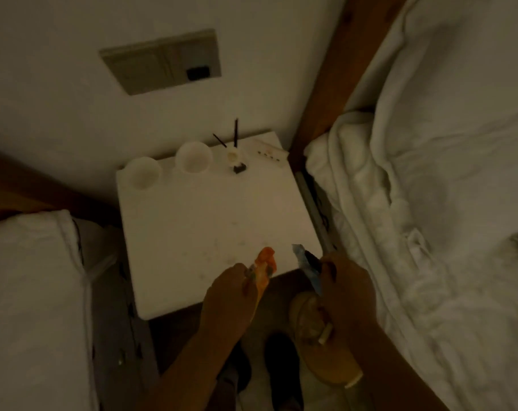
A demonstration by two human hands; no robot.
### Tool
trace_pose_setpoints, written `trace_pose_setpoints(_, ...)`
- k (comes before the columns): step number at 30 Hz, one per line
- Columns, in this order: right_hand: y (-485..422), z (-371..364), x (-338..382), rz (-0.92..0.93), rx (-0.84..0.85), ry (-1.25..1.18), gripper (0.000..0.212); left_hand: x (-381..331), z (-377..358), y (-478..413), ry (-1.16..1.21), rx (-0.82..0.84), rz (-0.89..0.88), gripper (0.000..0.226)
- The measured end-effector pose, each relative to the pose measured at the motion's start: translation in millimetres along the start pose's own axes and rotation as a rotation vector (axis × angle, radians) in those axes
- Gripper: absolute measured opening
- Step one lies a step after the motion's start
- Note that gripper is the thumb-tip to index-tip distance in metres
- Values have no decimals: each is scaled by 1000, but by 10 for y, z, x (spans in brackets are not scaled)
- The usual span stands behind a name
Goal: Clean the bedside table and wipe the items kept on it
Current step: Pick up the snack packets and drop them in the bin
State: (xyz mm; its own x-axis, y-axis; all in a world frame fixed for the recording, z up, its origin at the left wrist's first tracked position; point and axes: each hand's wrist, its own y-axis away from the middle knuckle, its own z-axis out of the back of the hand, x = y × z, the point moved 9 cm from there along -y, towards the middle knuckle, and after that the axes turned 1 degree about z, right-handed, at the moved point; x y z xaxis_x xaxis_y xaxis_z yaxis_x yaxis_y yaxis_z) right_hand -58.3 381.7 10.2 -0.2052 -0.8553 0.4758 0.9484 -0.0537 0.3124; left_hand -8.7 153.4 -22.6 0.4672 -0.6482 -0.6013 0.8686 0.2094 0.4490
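Dim room; white bench (210,221) set btwn two beds. Two cups (144,173), a diffuser (233,157) and a card (266,152) are lined along its back edge. Orange item (262,269) is gripped by left hand (231,295), blue cloth (306,266) by right hand (348,289), fingers closed, at front edge.

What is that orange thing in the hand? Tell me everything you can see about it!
The orange thing looks like a soft, crumpled cloth or wrapper; the dim, blurry picture does not settle which. It is bright orange with paler patches. The left hand pinches it, its top poking up past the fingers. It hangs over the front edge of the white bedside table, beside a blue item in the right hand, without touching it.
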Motion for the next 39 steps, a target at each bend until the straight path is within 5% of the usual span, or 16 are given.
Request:
trace_pose_setpoints(4, 434, 75, -699, -117, -142, -104, 10, -180, -750, 337, -81, 60, -74, 23)
trace_pose_setpoints(12, 872, -548, -2163, -422, 44, -117, 20, 17, -2276, 640, -164, 210, -32, 26)
trace_pose_setpoints(21, 756, -1455, -3041, -475, 151, -117, 21, 640, -3349, 462, -46, 246, 176, 19)
trace_pose_setpoints(28, 653, -1596, -2988, -447, 237, -158, 33, 642, -3445, 458, 205, 256, 261, 27)
trace_pose_setpoints(35, 533, -1275, -2489, -395, 284, -96, 17, 393, -3014, 404, 154, 319, 194, 18)
trace_pose_setpoints(39, 475, -1018, -1953, -269, 331, -41, 33, 199, -2647, 417, 102, 314, 141, 13)
